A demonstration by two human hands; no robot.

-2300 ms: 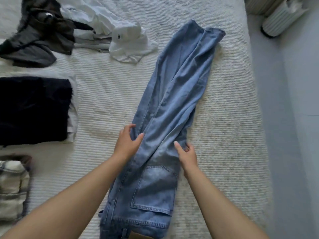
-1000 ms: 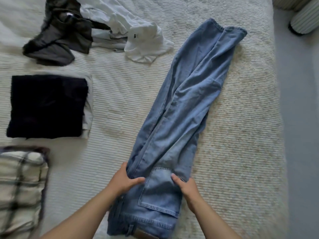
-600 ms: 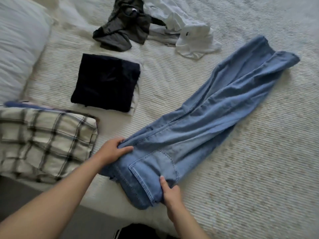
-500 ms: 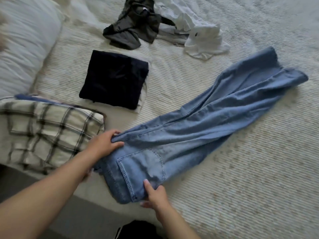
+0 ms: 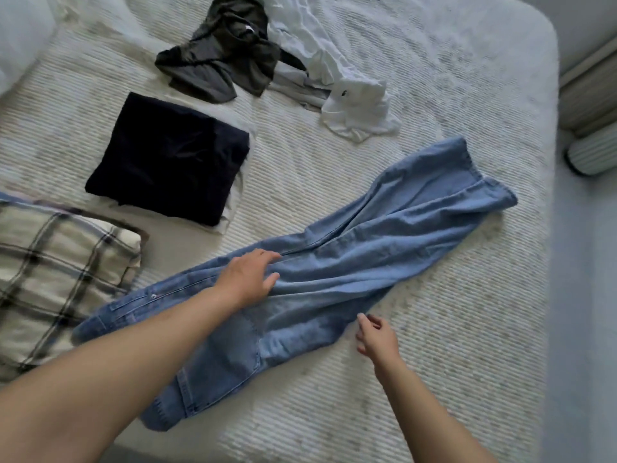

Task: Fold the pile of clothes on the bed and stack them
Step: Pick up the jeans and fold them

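Note:
Light blue jeans [image 5: 384, 248], folded lengthwise leg on leg, lie diagonally across the bed [image 5: 450, 345], waistband near the front edge, hems at the far right. My left hand [image 5: 248, 277] rests flat on the thigh part with straight fingers. My right hand [image 5: 375, 335] hovers at the jeans' near edge, fingers loosely curled, holding nothing. A folded dark navy garment [image 5: 170, 155] lies on a white one at the left. Unfolded dark grey [image 5: 220, 65] and white clothes [image 5: 354, 101] sit in a heap at the back.
A plaid folded stack [image 5: 56, 272] sits at the bed's left front edge. A white pillow [image 5: 20, 38] is at the far left. Beyond the bed's right edge are grey floor and a ribbed white object [image 5: 594, 152].
Both hands let go of the waistband end. The left hand slid up onto the thigh area and lies flat; the right hand moved right along the near edge. The jeans now lie flatter.

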